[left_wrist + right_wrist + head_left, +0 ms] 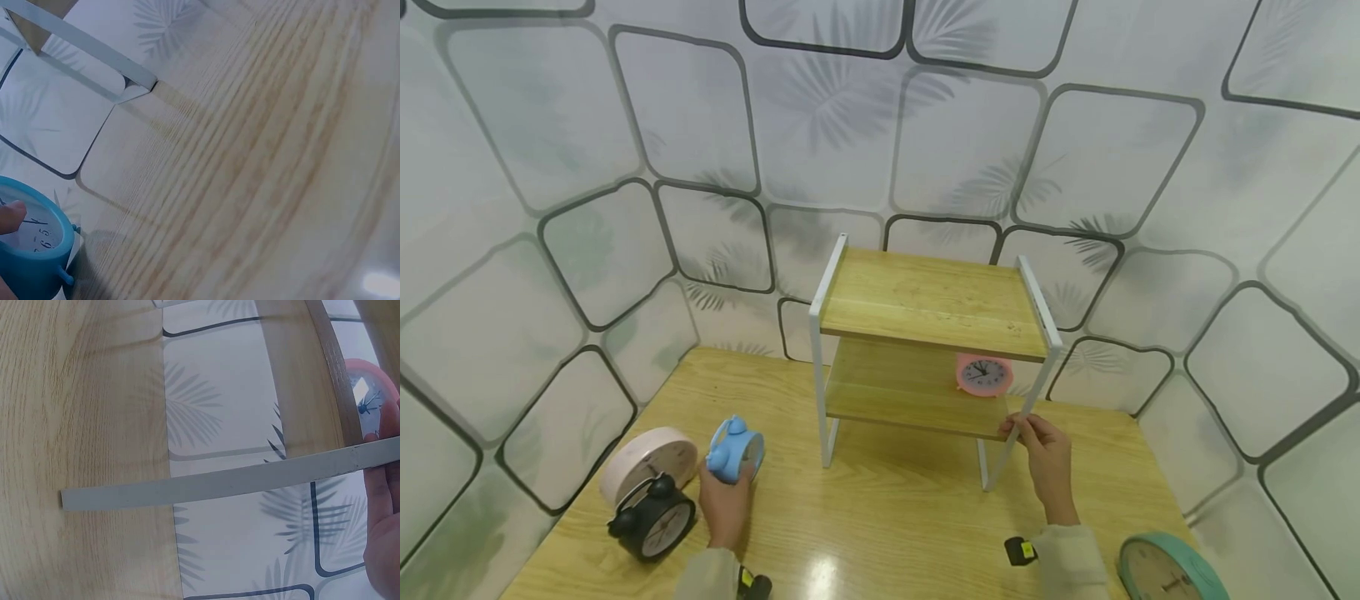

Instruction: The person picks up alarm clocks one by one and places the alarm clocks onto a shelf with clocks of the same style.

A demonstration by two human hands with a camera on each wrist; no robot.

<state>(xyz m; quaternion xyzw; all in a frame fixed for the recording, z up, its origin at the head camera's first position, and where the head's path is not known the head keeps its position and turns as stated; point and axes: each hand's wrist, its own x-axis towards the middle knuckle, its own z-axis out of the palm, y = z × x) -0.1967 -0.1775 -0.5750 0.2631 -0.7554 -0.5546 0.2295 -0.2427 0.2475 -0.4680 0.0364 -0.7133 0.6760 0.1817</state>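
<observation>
My left hand [725, 507] grips a small blue twin-bell alarm clock [733, 450] at the left of the table. In the left wrist view the thumb lies across the dial of this clock [37, 275]. My right hand [1049, 458] holds the front right post of a two-tier shelf [932, 300], fingers at the corner of the lower board. The right wrist view shows the fingers [379, 494] around the pale metal post [219, 481]. A pink alarm clock [985, 377] stands on the lower board near its right end, its top hidden by the upper board.
Left of my left hand stand a black twin-bell alarm clock [658, 521] and, behind it, a pale pink round clock [651, 462]. A green round clock [1172, 568] is at the front right. Patterned wall covering [827, 125] encloses the wooden table [880, 517] behind and at both sides.
</observation>
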